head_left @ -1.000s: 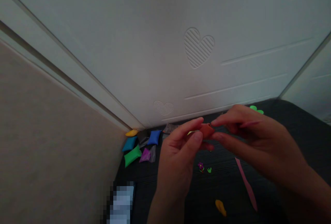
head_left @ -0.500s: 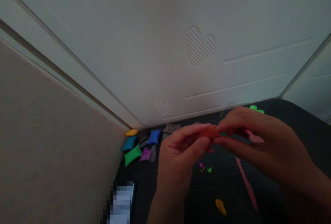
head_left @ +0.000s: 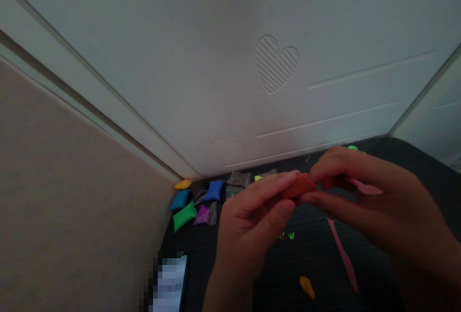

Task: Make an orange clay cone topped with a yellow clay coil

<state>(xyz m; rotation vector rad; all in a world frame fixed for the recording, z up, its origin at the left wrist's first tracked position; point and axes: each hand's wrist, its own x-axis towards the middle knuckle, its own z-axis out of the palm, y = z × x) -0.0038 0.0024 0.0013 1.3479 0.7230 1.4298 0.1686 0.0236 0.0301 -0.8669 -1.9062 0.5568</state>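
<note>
An orange-red lump of modelling clay [head_left: 298,186] is pinched between my two hands above the dark table. My left hand [head_left: 248,225] grips its left side between thumb and fingers. At the right end, the thumb and fingertips of my right hand [head_left: 367,201] press on the clay. A pink modelling tool [head_left: 369,188] is also tucked in my right hand, its flat end sticking out past the fingers. Below the hands lie small green leaf-shaped pieces [head_left: 291,235]. A yellow-orange clay piece [head_left: 307,287] and a second pink tool [head_left: 343,256] rest nearer me.
Several coloured clay packets [head_left: 185,217] lie at the table's back left, with clear bags [head_left: 238,178] beside them. A phone-like device [head_left: 167,283] is at the left edge. A white panel with hearts [head_left: 277,64] stands behind. Something bright green [head_left: 353,148] shows behind my right hand.
Both hands still hold the clay, which has shifted slightly right with my right hand. More of the clay shows. My left hand now hides the small purple flower.
</note>
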